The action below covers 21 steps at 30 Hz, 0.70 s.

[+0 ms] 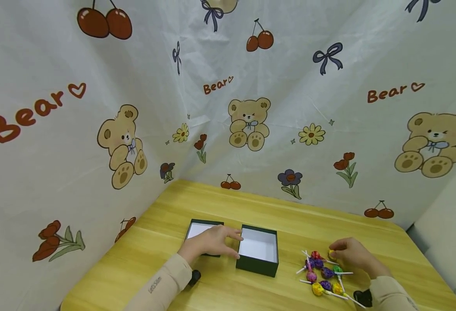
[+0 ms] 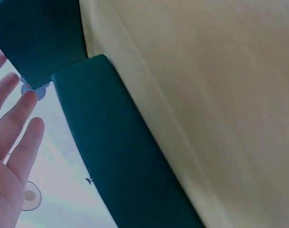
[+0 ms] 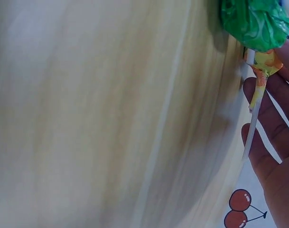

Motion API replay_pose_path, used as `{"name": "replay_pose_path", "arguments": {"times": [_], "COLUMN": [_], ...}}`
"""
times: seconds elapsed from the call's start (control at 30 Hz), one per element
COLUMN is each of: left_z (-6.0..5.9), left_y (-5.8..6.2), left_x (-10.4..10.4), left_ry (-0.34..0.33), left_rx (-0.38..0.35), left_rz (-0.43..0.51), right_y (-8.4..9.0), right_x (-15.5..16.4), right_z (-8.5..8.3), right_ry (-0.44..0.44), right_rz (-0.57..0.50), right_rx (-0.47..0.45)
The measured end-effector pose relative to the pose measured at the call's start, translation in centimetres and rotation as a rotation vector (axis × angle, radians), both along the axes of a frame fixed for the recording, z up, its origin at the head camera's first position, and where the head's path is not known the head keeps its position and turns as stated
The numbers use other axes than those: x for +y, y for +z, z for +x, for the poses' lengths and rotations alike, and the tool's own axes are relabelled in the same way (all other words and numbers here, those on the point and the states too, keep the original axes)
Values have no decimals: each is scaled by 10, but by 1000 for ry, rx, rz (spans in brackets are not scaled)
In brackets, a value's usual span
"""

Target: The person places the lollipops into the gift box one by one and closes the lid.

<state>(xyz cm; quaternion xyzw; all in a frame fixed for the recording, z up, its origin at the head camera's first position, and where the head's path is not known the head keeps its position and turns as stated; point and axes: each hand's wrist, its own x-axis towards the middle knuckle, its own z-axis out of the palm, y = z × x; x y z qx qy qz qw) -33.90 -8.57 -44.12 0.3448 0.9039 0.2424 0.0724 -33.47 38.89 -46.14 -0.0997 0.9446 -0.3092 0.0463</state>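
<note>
My left hand (image 1: 214,240) is over the gap between two square boxes, dark green outside and white inside. Its fingers are extended and spread beside the left wall of the right-hand box (image 1: 256,265); I cannot tell whether they touch it. Under that hand and wrist the shallower left-hand box (image 1: 202,226) is partly hidden. At the right, my right hand (image 1: 353,255) pinches a yellow-wrapped lollipop (image 3: 266,62) by its head, the white stick trailing along the fingers. Close by is a green-wrapped lollipop (image 3: 256,23).
Several lollipops lie in a loose cluster, among them a purple one (image 1: 327,272), a pink one (image 1: 311,276) and a yellow one (image 1: 318,289). The wooden table (image 1: 290,293) meets a bear-printed cloth (image 1: 274,168) at the back and left.
</note>
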Motion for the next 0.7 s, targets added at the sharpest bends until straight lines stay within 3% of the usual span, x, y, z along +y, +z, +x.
{"name": "replay_pose_path", "arguments": {"times": [0.23,0.5,0.7], "left_z": [5,5,2], "left_y": [-1,-1,-4], "left_x": [3,4,5], "left_ry": [8,-7,6], "left_rx": [7,-24,-39], "left_rz": [-6,26,57], "right_y": [1,4,13], "right_x": [-5,-8,-9], "right_z": [2,8,6], "right_ry": [-18,-68,-40], "right_rz": [33,-19,-34], "right_rx": [63,53,120]}}
